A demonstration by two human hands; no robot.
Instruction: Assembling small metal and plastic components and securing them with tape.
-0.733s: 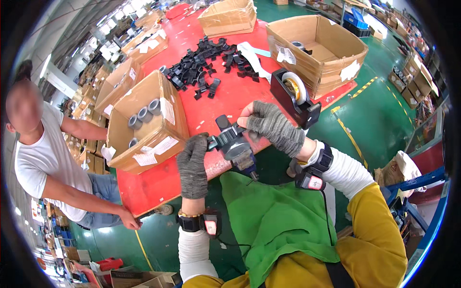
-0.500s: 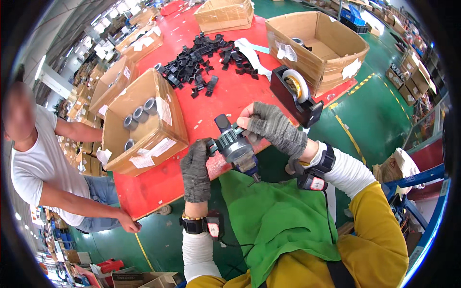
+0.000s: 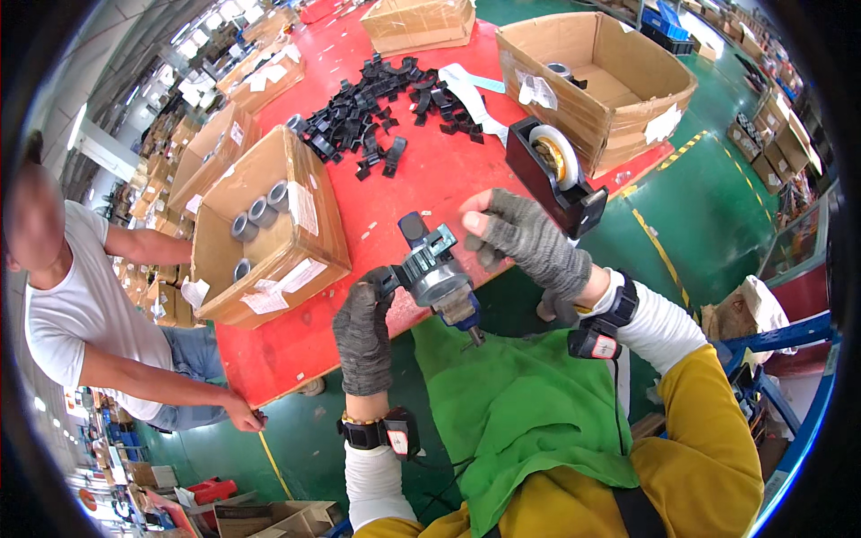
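A grey and blue device (image 3: 439, 280) with a round ringed body, a blue knob-like end and a thin metal tip is in front of me at the near table edge. My left hand (image 3: 362, 336), in a grey knit glove with bare fingertips, is closed on a dark piece at the device's left side. Just right of the device, my right hand (image 3: 529, 242) is apart from it, its fingers loosely bent and nothing visible in them. A dark teal flat part (image 3: 439, 242) sits on top of the device, facing that hand.
A tape dispenser (image 3: 540, 186) stands beyond my right hand on the red table (image 3: 377, 215). Black plastic clips (image 3: 368, 112) lie heaped farther back. Left is a carton (image 3: 314, 242) holding grey rings; another carton (image 3: 574, 117) stands far right. A person (image 3: 90, 296) touches the table's left corner.
My right hand has let go of the device's upper right side and moved a little right, uncovering the teal part. The left hand keeps its hold and has shifted slightly.
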